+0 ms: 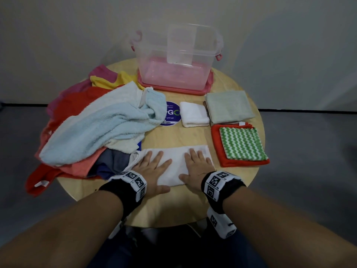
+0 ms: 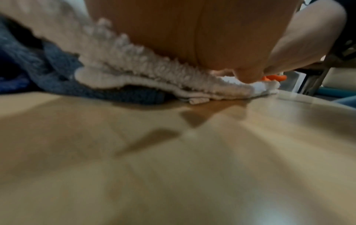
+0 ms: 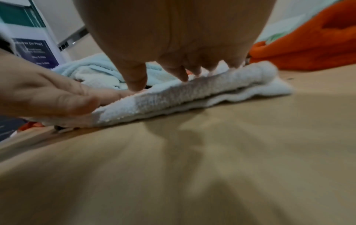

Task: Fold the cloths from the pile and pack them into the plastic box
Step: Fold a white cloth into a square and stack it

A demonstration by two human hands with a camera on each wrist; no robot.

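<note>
Currently: white cloth on table, half-folded, flat under both palms, left hand and right hand fingers spread straight; advisable to smooth outward from fingertips, edges aligned, before next fold toward box.

White cloth, green-white zigzag cloth, pink-lidded clear box.

Left hand and right hand flat, fingers straight, pressing folded white terry cloth on round wooden tabletop. Left: heap of loose cloths, pale blue towel on top. Far edge: clear plastic box on pink lid. Right: folded white, grey-green cloths; green zigzag cloth atop folded red cloth.
</note>
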